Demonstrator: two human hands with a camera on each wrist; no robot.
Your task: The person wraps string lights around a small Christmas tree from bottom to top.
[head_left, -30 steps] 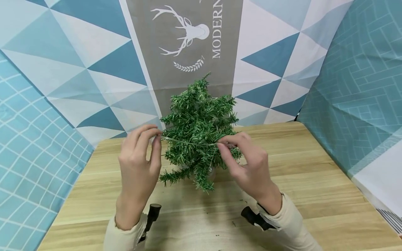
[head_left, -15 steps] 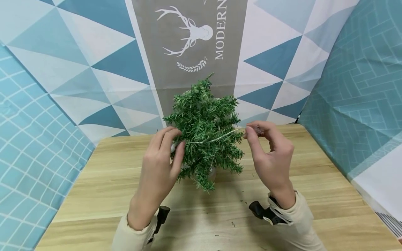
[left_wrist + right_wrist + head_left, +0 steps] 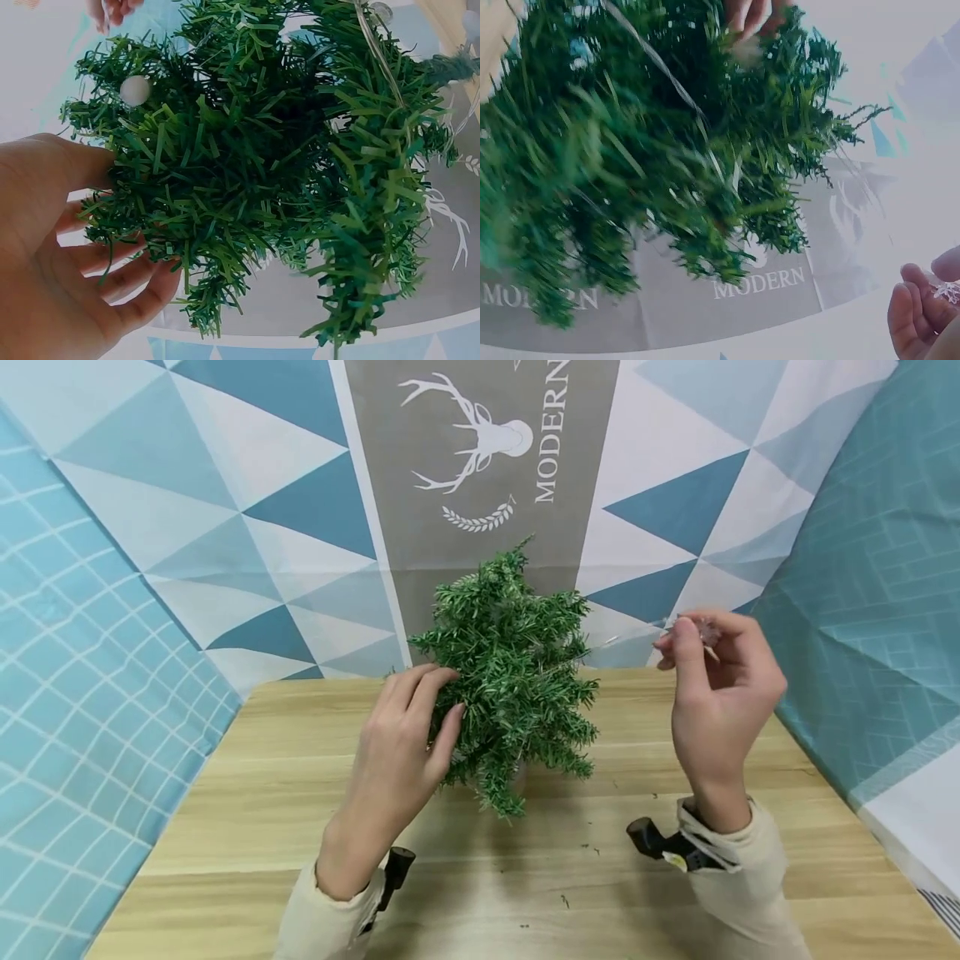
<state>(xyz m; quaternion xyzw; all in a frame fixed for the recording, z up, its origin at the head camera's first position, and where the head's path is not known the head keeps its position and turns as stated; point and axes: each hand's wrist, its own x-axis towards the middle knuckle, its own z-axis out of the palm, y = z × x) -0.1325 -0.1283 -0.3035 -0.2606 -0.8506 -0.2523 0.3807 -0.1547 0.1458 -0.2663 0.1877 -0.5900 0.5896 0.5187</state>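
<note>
A small green artificial Christmas tree (image 3: 513,693) stands on the wooden table. My left hand (image 3: 401,743) is at its left side; in the left wrist view, the thumb and curved fingers lie round a bushy branch (image 3: 195,165). A small white ball (image 3: 136,91) sits among the needles there. My right hand (image 3: 720,693) is raised right of the tree and pinches a whitish tangled bundle (image 3: 705,633). From it a thin clear wire (image 3: 611,641) runs back to the tree. More clear wire (image 3: 660,64) crosses the branches in the right wrist view.
The wooden table (image 3: 300,827) carries scattered green needle bits (image 3: 565,901). Behind the tree hangs a patterned cloth (image 3: 405,560) with a deer print, and blue cloths flank both sides. Black wrist cameras (image 3: 647,838) stick out from the cuffs.
My right hand has moved right and up, away from the tree, with the wire bundle. The left hand has shifted right, from the wire to the tree's left branches. The head view has turned slightly.
</note>
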